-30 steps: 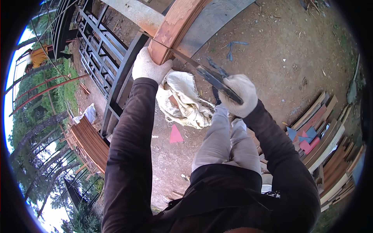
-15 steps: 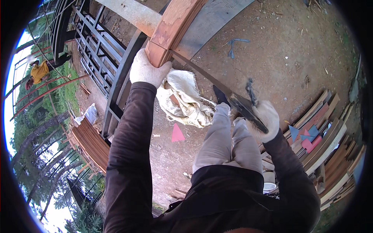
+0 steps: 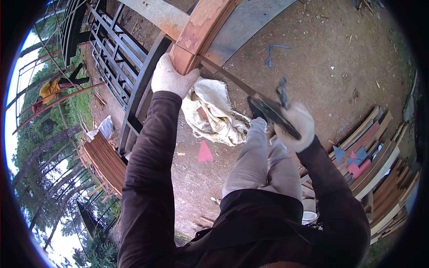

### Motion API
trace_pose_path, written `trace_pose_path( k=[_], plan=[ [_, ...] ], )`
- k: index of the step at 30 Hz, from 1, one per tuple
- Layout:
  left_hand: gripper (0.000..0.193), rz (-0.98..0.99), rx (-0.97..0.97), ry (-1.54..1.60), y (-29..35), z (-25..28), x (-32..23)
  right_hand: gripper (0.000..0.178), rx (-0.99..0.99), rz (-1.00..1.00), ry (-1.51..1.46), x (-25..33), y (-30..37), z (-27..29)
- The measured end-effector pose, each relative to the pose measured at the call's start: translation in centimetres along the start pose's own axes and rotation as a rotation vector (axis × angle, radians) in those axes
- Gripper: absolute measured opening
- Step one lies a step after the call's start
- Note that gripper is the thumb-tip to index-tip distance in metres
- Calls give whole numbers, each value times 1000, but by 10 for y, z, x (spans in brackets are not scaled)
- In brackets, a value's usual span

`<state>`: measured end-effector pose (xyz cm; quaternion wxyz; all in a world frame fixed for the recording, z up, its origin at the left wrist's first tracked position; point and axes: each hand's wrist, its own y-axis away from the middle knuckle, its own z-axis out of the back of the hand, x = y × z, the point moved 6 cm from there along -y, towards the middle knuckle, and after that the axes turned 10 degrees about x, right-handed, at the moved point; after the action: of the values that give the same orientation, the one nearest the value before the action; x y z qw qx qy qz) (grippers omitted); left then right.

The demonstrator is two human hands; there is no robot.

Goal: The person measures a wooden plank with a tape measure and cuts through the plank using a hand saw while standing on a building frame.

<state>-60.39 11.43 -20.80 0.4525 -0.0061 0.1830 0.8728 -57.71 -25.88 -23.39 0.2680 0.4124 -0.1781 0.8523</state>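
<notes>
My left hand (image 3: 172,80), in a pale knitted glove, is closed around the near end of a reddish-brown wooden beam (image 3: 203,27). A thin cut line crosses the beam just above those fingers. In that cut sits the tip end of a handsaw (image 3: 232,81), its narrow blade slanting down to the right. My right hand (image 3: 298,127), gloved too and smeared by motion, is wrapped around the saw's dark handle. A dark, blurred piece (image 3: 282,91) sticks up beside the handle; its kind is unclear.
A crumpled white woven sack (image 3: 212,116) lies below the beam, near a pink scrap (image 3: 205,152). Black metal frames (image 3: 118,49) stand at left, beside stacked brown boards (image 3: 103,158). Timber offcuts (image 3: 380,165) are piled at right. Another person (image 3: 48,91) is at far left.
My right hand has pushed the saw up and left toward the beam. My left hand keeps its hold on the beam's end. The distant person has bent lower.
</notes>
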Motion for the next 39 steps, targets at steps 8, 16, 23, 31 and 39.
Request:
trace_pose_path(
  k=[8,16,23,31,39],
  plan=[
    [80,20,19,-12,4,5,-2,38,4,-14,24,-9,37,4],
    [80,18,23,-46,-3,3,-20,29,-243,190,-228,0,-70,-16],
    [81,11,-4,-6,0,4,-2,33,-38,-35,59,6,3,9],
    [80,9,-7,-28,0,5,-1,32,-86,8,44,-7,13,7],
    [79,16,4,-35,-5,2,-13,24,-233,192,-225,2,-73,-20]
  ],
)
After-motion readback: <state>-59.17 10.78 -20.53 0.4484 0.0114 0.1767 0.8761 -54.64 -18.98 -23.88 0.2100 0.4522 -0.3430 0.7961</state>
